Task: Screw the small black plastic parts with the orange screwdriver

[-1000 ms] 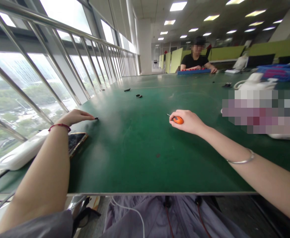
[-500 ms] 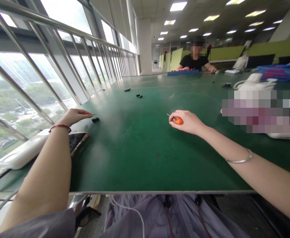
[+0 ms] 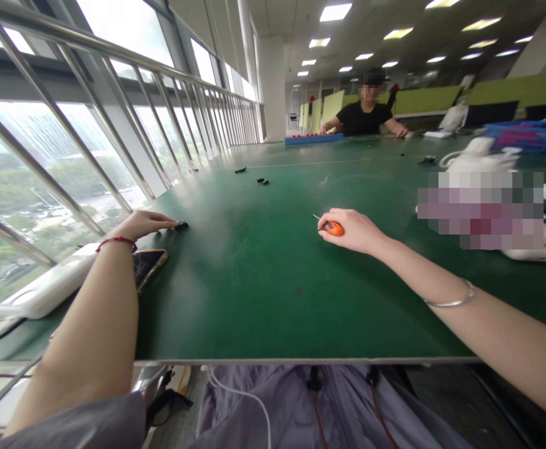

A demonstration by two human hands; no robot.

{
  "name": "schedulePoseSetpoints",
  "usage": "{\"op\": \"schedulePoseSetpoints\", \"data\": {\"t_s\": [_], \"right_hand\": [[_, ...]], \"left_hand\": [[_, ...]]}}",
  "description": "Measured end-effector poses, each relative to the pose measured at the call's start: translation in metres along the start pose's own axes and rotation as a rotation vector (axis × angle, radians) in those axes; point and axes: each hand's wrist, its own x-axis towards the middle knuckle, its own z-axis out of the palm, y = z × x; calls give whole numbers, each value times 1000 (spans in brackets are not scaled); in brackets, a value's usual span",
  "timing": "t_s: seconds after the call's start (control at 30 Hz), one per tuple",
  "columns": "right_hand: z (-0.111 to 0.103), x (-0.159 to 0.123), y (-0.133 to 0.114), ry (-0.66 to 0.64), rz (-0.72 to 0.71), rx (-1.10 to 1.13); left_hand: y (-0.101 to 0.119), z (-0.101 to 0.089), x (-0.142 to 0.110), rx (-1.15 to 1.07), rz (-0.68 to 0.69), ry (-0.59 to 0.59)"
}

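Note:
My left hand [image 3: 144, 224] rests on the green table [image 3: 263, 280] at the left, fingers pinched together with their tips touching a small black part [image 3: 181, 224]. My right hand [image 3: 354, 229] lies near the table's middle, closed round the orange handle of a small screwdriver [image 3: 333, 227] whose thin metal tip points left. A red string bracelet is on my left wrist, a silver bangle on my right.
A phone [image 3: 148, 265] and a white flat object [image 3: 43, 290] lie by my left forearm. More small black parts [image 3: 262, 181] sit farther up the table. A person in black works at the far end with a blue tray [image 3: 313, 138]. White items lie at right.
My left hand lifted slightly off the small black part half a second ago, then came back down onto it. The person at the far end slid the blue tray leftward. My right hand stayed put.

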Motion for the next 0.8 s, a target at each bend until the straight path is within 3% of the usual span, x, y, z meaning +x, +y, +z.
{"op": "schedulePoseSetpoints", "data": {"t_s": [0.8], "right_hand": [[1, 0, -1, -18, -23, -6]], "left_hand": [[1, 3, 3, 74, -5, 11]]}}
